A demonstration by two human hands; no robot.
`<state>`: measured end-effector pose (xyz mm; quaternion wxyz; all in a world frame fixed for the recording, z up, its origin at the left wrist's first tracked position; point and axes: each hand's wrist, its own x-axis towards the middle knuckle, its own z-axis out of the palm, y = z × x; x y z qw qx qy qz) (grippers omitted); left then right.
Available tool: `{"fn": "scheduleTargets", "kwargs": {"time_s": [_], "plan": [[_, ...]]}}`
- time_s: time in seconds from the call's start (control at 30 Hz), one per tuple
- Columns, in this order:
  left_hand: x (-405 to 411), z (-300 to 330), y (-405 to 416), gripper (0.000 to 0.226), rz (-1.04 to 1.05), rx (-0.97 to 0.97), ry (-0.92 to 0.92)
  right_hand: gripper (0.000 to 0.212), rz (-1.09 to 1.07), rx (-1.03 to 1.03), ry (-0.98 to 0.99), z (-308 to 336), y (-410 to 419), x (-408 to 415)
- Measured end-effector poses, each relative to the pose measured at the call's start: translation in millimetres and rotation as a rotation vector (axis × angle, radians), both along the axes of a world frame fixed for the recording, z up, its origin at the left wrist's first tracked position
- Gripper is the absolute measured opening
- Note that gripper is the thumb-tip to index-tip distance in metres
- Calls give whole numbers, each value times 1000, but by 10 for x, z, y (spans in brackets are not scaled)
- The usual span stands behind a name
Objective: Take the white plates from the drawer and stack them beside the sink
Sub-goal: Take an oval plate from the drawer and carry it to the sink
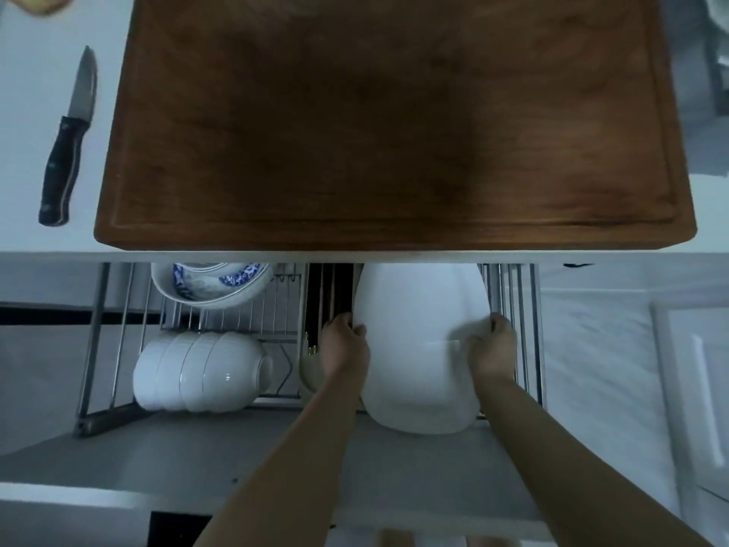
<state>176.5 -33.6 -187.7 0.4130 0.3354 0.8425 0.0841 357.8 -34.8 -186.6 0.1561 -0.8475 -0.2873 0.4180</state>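
A stack of white plates (418, 329) stands on edge in the wire rack of the open drawer (118, 349), below the counter edge. My left hand (343, 345) grips the stack's left rim, fingers curled over it. My right hand (493, 345) grips the right rim. The upper part of the plates is hidden under the counter lip. How many plates are in the stack cannot be told.
A large wooden cutting board (394, 120) covers the counter above the drawer. A black-handled knife (69, 140) lies to its left. In the rack's left half sit white bowls (201, 371) and a blue-patterned bowl (209, 284). The drawer's grey front panel (236, 459) lies nearest me.
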Motion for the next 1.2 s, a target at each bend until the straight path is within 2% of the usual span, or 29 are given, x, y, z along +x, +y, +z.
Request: {"fn": "scheduleTargets", "kwargs": {"time_s": [0.13, 0.37, 0.5, 0.6, 0.77, 1.1, 1.2], "plan": [[-134, 228, -34, 18, 56, 35, -49, 47, -71, 60, 48, 235, 13, -45], [-267, 864, -158, 33, 147, 127, -121, 34, -145, 122, 189, 819, -47, -82], [-269, 1201, -227, 25, 203, 183, -192, 33, -249, 105, 252, 1161, -83, -34], [-254, 1417, -272, 11, 189, 211, -198, 37, -225, 68, 265, 1390, -131, 54], [-137, 1728, -364, 25, 143, 201, -206, 34, -277, 55, 311, 1703, -302, 213], [339, 2239, -744, 32, 38, 162, -146, 30, -294, 85, 497, 2117, -742, 895], [612, 2366, -900, 27, -1, 178, -155, 31, -274, 92, 541, 2227, -890, 1225]]}}
